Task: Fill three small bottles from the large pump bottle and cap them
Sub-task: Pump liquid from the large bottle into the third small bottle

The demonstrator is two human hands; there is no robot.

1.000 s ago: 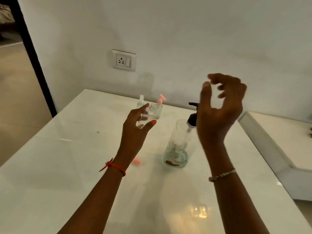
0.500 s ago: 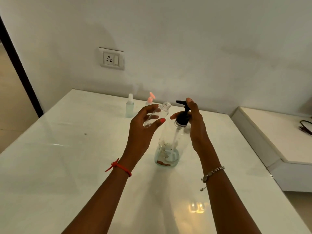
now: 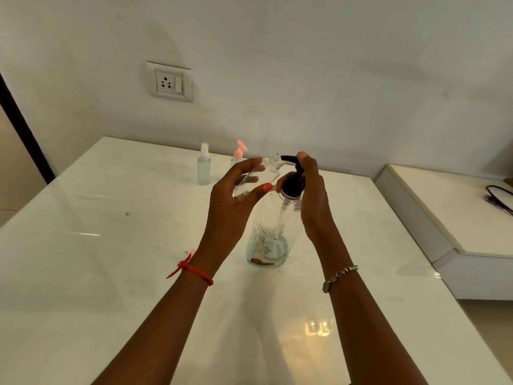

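The white tabletop (image 3: pixel 111 273) carries the large pump bottle (image 3: pixel 270 232) mid-scene, nearly drained. The right hand (image 3: pixel 313 195) curls round its black pump head (image 3: pixel 291 182), one fingertip on top. The left hand (image 3: pixel 236 207) grips the uncapped small bottle (image 3: pixel 263 176), tilted, its mouth just beside the spout (image 3: pixel 287 158). If that narrow mouth is misaligned, a press would likely spill, and the low liquid may only sputter.

Head cam, single wide-angle view.
Looks fwd & down from above/behind the fingers (image 3: pixel 244 166), at close range; table (image 3: pixel 83 273) spreads below the fingers, wall (image 3: pixel 305 79) beyond them.
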